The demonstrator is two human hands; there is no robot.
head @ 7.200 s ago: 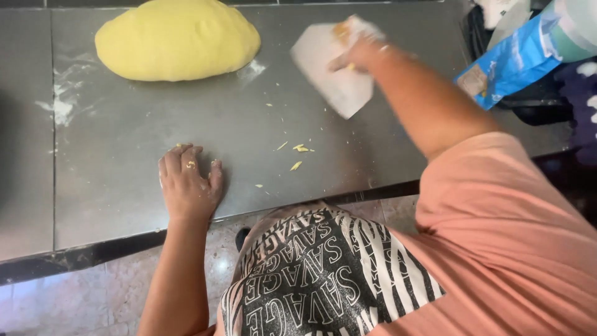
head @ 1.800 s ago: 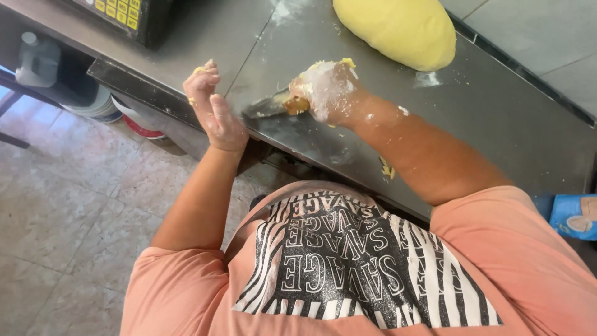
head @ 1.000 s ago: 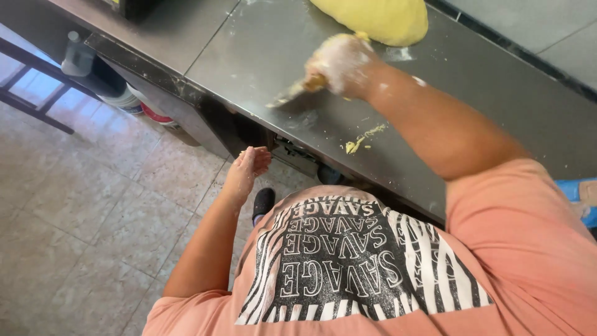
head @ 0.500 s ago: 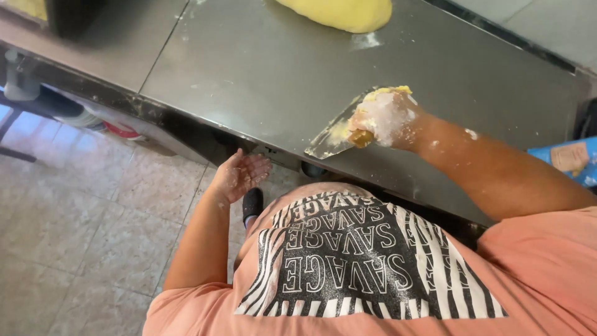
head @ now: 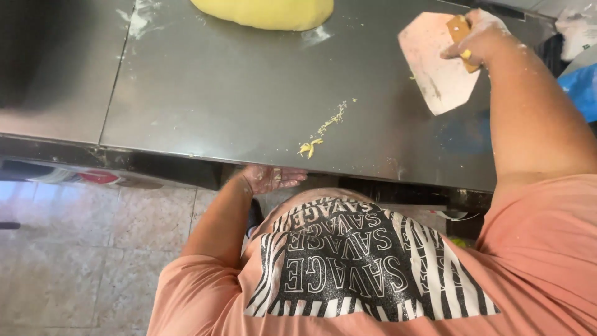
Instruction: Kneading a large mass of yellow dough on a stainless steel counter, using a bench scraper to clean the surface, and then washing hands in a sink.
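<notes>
Right hand (head: 479, 34) grips the scraper (head: 435, 71) at two o'clock on the worktop (head: 205, 93). Left hand (head: 270, 179) cups open under the edge. Scraps (head: 320, 134) remain unswept; dough (head: 264, 11) sits at twelve.

At the right edge I see a blue package (head: 583, 90), only partly in frame, just beyond the steel table (head: 205, 99). Above it, in the top right corner, lies a white bag (head: 575, 28). Low on the left, under the table's edge, sits a red and white label (head: 93, 177).
</notes>
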